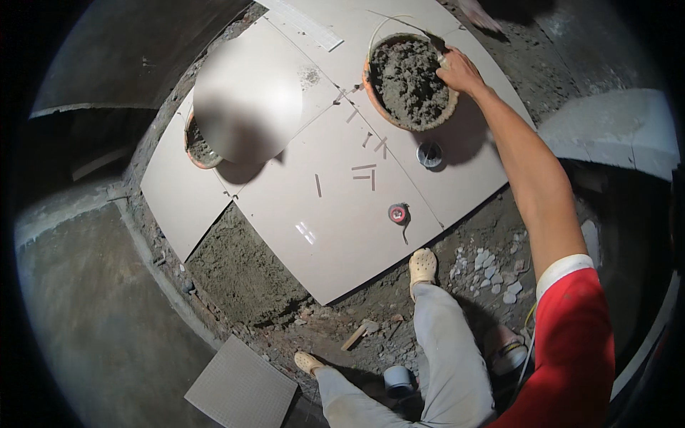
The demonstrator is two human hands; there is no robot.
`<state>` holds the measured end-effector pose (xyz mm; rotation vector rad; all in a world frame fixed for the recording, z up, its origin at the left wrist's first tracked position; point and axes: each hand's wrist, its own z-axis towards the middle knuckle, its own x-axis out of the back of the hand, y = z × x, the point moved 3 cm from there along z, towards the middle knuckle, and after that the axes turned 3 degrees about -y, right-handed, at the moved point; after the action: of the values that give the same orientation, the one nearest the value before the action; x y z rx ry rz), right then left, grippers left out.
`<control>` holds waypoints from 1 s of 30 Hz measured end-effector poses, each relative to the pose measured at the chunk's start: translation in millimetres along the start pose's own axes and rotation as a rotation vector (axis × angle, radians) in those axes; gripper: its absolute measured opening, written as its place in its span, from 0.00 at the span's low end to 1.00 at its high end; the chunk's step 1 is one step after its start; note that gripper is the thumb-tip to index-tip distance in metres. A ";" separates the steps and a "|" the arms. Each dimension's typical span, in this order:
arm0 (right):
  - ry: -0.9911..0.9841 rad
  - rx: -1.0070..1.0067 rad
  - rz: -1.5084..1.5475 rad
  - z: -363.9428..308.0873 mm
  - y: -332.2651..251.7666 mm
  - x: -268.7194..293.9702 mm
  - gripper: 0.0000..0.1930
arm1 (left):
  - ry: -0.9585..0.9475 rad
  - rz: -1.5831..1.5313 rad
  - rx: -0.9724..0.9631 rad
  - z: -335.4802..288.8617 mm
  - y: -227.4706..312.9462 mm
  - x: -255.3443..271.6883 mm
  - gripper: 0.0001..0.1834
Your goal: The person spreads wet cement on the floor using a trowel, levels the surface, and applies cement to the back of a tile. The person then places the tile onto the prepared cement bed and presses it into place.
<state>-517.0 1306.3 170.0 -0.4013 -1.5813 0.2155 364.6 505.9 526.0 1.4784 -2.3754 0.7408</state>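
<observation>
My right arm, in a red sleeve, reaches to the far right, and my right hand (460, 71) is closed at the near-right rim of an orange bucket (366, 78). The bucket is full of crumbly grey mortar (407, 78) and stands on large pale floor tiles (342, 242). In the hand is what looks like a trowel (434, 41), its thin blade pointing left over the bucket's far side. The fingers partly hide its handle. A wire bail (378, 27) arches over the bucket. My left hand does not show.
A tape measure (398, 213), a small round tin (429, 155) and several flat spacers (364, 171) lie on the tiles. A second bucket (203, 162) stands left, partly covered by a blurred pale patch (250, 100). Mortar bed (242, 271), rubble (492, 271) and a loose tile (242, 385) lie nearer.
</observation>
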 end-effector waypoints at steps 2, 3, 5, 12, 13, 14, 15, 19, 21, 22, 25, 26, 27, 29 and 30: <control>0.025 0.025 -0.061 34.2 0.3 -8.8 0.20 | 0.005 -0.131 0.003 -28.1 -0.6 -12.2 0.20; -0.022 0.041 -0.126 52.7 0.4 -12.2 0.21 | 0.015 -0.206 0.086 -41.4 0.1 -16.1 0.20; 0.005 0.046 -0.158 78.8 0.2 -17.3 0.23 | 0.038 -0.221 0.169 -63.7 12.6 -23.8 0.22; 0.147 0.060 0.157 110.6 -11.7 -1.9 0.29 | 0.100 -0.251 0.452 -123.6 87.5 -29.4 0.32; 0.146 0.145 0.269 94.8 -17.7 -2.2 0.29 | 0.095 -0.280 0.460 -130.6 89.9 -29.7 0.33; 0.117 0.167 0.351 75.5 -17.4 7.6 0.28 | 0.079 -0.386 0.442 -133.5 90.3 -33.7 0.34; 0.044 0.131 0.322 56.1 -20.9 9.6 0.28 | 0.063 -0.491 0.426 -135.6 87.1 -36.7 0.36; -0.087 0.361 0.216 -8.1 -37.1 27.5 0.23 | -0.032 -0.558 0.314 -110.1 69.6 -55.0 0.39; -0.259 0.287 0.127 -20.8 -43.6 26.4 0.21 | -0.003 -0.504 0.257 -84.0 71.6 -63.7 0.26; -0.329 0.082 0.153 -26.2 -42.5 26.0 0.20 | 0.013 -0.480 0.221 -69.8 78.3 -67.7 0.20; -0.384 0.101 0.076 -32.5 -66.0 25.9 0.23 | -0.034 -0.629 0.090 -42.2 112.4 -87.1 0.21; -0.413 0.054 0.129 -32.9 -74.0 28.3 0.24 | -0.046 -0.630 0.015 -37.2 126.2 -91.6 0.21; -0.399 0.033 0.192 -33.9 -82.3 33.1 0.25 | -0.037 -0.675 0.023 -37.2 135.4 -96.1 0.21; -0.405 -0.023 0.310 -33.4 -93.6 44.7 0.28 | -0.046 -0.773 0.019 -46.3 148.2 -108.6 0.21; -0.401 -0.052 0.285 -33.1 -96.5 49.7 0.28 | -0.032 -0.788 0.044 -55.5 150.6 -117.1 0.21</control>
<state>-496.5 1233.2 254.3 -0.6555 -1.9219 0.4989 281.1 679.0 475.5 2.2153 -1.5578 0.5528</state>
